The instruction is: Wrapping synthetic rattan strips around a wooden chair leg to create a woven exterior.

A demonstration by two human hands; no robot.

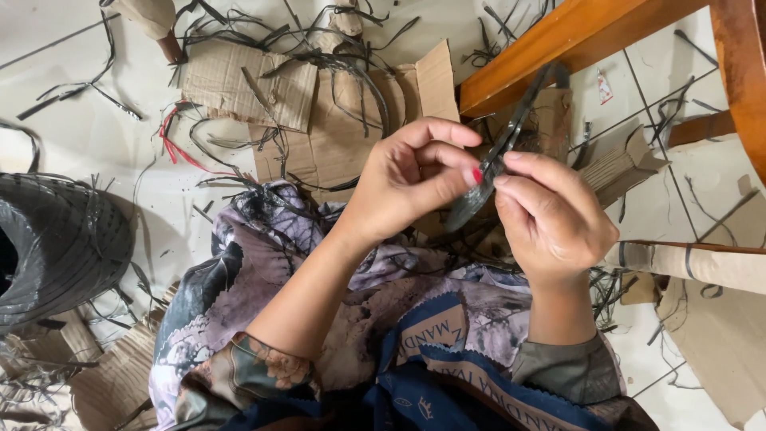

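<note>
- 2 hands up: my left hand [411, 179] and right hand [550, 215] both pinch a dark strip [491, 172] between them.
- Cardboard [343, 144] lies beyond my knuckles; woven black basket [60, 239] far left.

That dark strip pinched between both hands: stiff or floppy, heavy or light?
Probably springy, not limp: the dark strip stays fairly straight above the left hand and right hand. Likely light, since fingertips alone hold it. Its glossy face may be slippery.
</note>
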